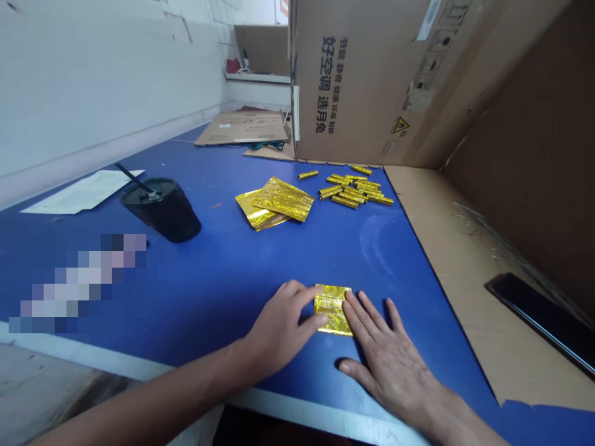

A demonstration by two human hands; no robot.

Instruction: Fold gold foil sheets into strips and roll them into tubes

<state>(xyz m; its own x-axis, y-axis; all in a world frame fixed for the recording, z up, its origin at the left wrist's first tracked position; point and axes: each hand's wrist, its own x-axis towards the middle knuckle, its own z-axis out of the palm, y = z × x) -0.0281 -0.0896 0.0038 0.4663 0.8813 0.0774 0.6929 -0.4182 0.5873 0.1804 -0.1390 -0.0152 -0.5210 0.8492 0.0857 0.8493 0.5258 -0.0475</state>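
A small folded piece of gold foil paper (333,310) lies flat on the blue table near its front edge, with crease lines across it. My left hand (283,322) rests at its left side, the index finger and thumb apart and touching its edge; the other fingers curl underneath, partly hidden. Lying flat, my right hand (390,356) has its fingers spread, two fingertips pressing the paper's right edge. Farther back, several flat gold foil sheets (283,199) form a loose stack. To the right of them is a pile of small rolled or folded gold foil strips (356,191).
On the left stand a black cup (170,210) with a straw and a white paper (77,193). A large cardboard box (372,80) rises behind. Flat cardboard (246,128) lies at the back. On the right, a dark phone (539,319) rests on cardboard. A blurred patch covers something left.
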